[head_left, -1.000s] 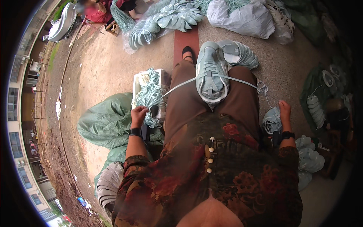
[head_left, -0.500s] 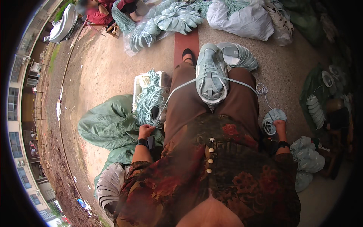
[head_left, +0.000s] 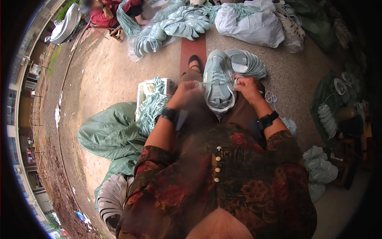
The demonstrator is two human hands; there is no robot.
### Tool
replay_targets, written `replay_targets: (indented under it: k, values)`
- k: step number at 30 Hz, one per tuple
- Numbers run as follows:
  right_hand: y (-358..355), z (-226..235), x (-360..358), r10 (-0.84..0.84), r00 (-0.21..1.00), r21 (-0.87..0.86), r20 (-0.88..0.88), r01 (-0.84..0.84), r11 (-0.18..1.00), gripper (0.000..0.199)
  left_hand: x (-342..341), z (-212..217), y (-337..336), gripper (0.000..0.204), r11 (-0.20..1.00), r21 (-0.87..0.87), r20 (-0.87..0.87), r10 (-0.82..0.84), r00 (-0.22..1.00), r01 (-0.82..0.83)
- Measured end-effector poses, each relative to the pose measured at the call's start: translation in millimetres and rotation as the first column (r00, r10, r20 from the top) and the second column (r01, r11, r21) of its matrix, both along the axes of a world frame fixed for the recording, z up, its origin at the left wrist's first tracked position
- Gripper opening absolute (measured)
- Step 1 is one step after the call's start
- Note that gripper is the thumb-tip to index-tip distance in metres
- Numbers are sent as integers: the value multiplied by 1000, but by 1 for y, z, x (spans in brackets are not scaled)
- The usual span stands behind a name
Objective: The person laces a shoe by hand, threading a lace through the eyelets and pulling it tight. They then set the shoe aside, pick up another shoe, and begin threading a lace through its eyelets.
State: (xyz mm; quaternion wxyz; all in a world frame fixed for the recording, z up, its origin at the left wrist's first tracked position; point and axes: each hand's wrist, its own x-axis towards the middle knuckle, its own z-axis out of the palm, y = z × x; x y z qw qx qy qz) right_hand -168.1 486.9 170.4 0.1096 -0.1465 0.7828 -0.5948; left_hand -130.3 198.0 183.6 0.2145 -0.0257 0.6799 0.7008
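1. Nearest the camera, the person's dark floral blouse with a row of small pale buttons (head_left: 217,167) fills the lower frame; both forearms reach forward from it over the lap.
2. The left hand (head_left: 187,95), a black wristband behind it, is blurred. It seems to be closed on a thin white lace (head_left: 199,83) beside the shoe, but how tight the grip is I cannot tell.
3. The right hand (head_left: 247,88) is curled narrow, its fingertips pinching the lace at the shoe's right edge.
4. The pale grey-green fabric shoe upper (head_left: 218,81) lies on the person's brown-trousered knees, toe pointing away, between the two hands.
5. Judged from this, lacing is under way. To do it well, keep the upper steady on the knee, draw both ends evenly and keep the lace flat through each eyelet.
6. To the left, a white plastic crate (head_left: 141,92) holds a bundle of pale green laces (head_left: 153,105), with a green sack (head_left: 107,131) beside it.
7. Farther off lie a fanned stack of matching uppers (head_left: 248,63), white filled bags (head_left: 254,24) and another seated person (head_left: 105,14).
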Motion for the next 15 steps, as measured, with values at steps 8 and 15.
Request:
replay_targets:
  k: [8,15]
  values:
    - [-24,-4,-4,-231,970,34,-71,234,972,21,-11,-17,15,10,992,46,-49,122,991,-119]
    - [-41,-3,4,-13,783,403,-621,334,852,11,-3,6,29,16,977,52,-70,210,975,-207]
